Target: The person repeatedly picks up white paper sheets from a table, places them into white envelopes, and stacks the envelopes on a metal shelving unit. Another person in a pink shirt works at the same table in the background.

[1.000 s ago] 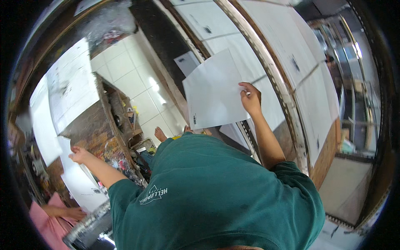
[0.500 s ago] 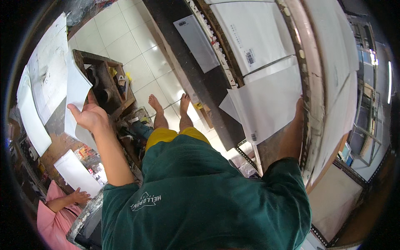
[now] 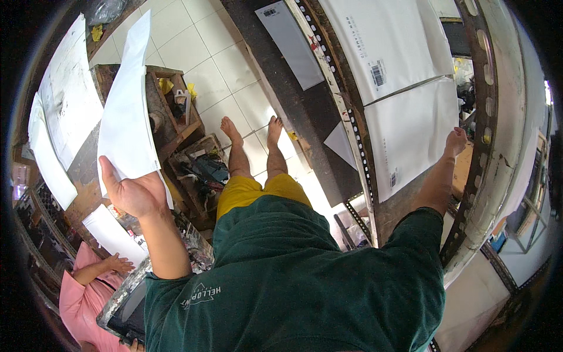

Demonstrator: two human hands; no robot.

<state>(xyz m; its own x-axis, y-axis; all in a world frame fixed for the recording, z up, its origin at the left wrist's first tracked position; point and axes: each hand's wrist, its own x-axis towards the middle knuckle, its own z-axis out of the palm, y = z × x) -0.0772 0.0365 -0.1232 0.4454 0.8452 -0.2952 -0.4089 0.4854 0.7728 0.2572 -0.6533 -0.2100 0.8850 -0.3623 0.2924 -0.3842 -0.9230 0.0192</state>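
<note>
My left hand [image 3: 138, 190] is closed on a long white sheet [image 3: 124, 117], thumb on top and fingers underneath. The sheet stands up from the hand, slightly curved, over the left worktable's edge. On the right-hand shelf, a white printed sheet [image 3: 413, 135] with a small barcode lies nearly flat. My right hand [image 3: 455, 142] is at its right edge, fingers curled closed against that edge; the fingertips are partly hidden. Just beyond it lies another white printed sheet [image 3: 381, 53], also with a barcode.
Left are more white sheets [image 3: 67, 97] and a wooden box [image 3: 173, 105] of odds and ends. A co-worker's hand [image 3: 119, 264] rests by a white sheet [image 3: 111, 232]. A perforated metal rail [image 3: 469, 193] stands right; a grey strip [image 3: 290, 44] lies on the dark ledge.
The skewed white sheet on the right now lies straight on the shelf, and my right hand has moved outward. My left hand has raised its sheet away from the other sheets. My view has shifted slightly.
</note>
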